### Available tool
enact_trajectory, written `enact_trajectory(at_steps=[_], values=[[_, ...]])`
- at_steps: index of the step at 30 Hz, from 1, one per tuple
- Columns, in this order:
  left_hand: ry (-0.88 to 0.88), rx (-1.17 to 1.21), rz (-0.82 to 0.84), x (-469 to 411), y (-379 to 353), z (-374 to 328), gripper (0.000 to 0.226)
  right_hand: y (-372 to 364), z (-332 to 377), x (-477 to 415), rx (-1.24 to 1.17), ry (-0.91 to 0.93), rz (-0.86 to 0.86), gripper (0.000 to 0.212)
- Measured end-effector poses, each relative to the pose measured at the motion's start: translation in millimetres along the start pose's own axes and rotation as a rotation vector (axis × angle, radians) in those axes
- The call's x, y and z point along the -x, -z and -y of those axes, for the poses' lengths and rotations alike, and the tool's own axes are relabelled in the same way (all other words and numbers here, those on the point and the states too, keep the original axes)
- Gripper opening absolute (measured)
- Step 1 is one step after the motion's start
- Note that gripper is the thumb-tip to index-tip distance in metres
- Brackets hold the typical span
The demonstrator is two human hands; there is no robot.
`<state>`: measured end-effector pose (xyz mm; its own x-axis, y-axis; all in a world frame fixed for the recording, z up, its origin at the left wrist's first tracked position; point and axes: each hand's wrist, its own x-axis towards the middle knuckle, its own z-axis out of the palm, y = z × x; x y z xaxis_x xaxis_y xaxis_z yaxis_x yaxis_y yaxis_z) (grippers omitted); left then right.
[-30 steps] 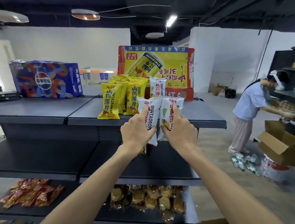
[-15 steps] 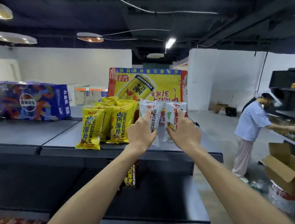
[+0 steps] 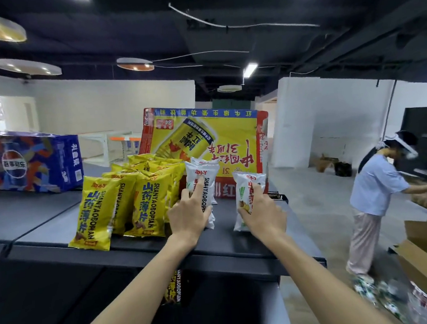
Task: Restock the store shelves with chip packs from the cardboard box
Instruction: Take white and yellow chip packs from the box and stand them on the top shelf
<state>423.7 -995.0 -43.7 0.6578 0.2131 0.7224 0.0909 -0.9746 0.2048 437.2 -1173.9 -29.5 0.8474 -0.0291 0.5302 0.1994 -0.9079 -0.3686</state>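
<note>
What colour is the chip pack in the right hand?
The chip pack in the right hand is white with red and green print, head view.

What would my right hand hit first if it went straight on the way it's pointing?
Likely the yellow box at the back of the shelf; the white pack in your right hand would touch it first, though depth is unclear.

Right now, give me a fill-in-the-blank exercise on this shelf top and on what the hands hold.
1. The left hand grips a ____ chip pack; the right hand grips a matching pack.
2. The row of packs left of both hands is ____.
3. The Pepsi carton is mostly ____.
4. On the Red Bull carton, the print is ____.
Missing: white, yellow, blue, upside down.
</note>
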Motion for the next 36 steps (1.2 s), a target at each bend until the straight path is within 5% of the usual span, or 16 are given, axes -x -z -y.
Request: enact_trajectory(at_steps=[15, 24, 36], values=[[0.05, -0.081, 0.024, 3.5, -12.1, -2.3, 0.082, -62.6, 34.1, -96.2, -0.061, -0.009, -0.006, 0.067], [0.064, -0.068, 0.001, 3.1, -19.7, 2.3, 0.084, -111.2, 31.4, -105.9, -0.057, -0.038, -0.029, 0.083], [0.038, 0.031, -0.011, 3.7, -16.9, 0.8, 0.079, -117.6, 22.1, -112.6, -0.172, -0.087, -0.09, 0.066]])
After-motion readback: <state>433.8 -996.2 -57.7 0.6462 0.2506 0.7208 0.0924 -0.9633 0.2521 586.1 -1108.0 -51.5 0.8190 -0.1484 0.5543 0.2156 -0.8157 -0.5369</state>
